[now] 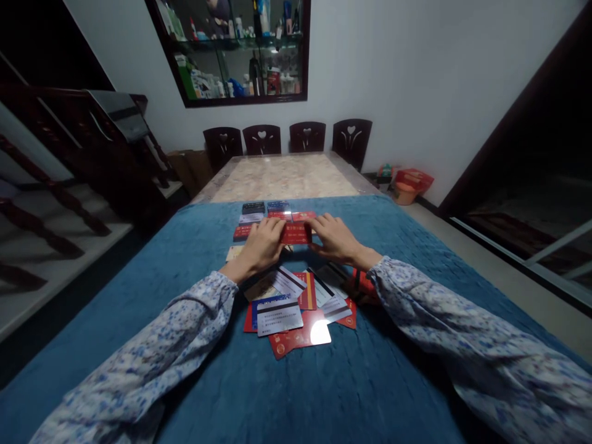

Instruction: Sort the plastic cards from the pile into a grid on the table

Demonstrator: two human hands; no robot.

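Note:
Between my two hands a red card (296, 234) is held by its short ends, above the blue cloth. My left hand (265, 242) grips its left end, and my right hand (333, 238) has the right end. Just beyond and to the left, other cards lie in rows: a dark card (253, 208), a blue card (278, 206), a silvery card (251, 218) and a red card (242, 232). A beige card (234, 253) lies left of my left wrist. Nearer me is a loose, overlapping pile with a white striped card (279, 317) and a shiny red card (303, 336).
The blue cloth (370, 382) covers the near part of a long table, whose marble-patterned top (291, 176) shows farther off. Dark chairs (308, 137) stand at the far end. A wooden railing (55, 166) is at left, and a red bag (414, 180) sits on the floor at right.

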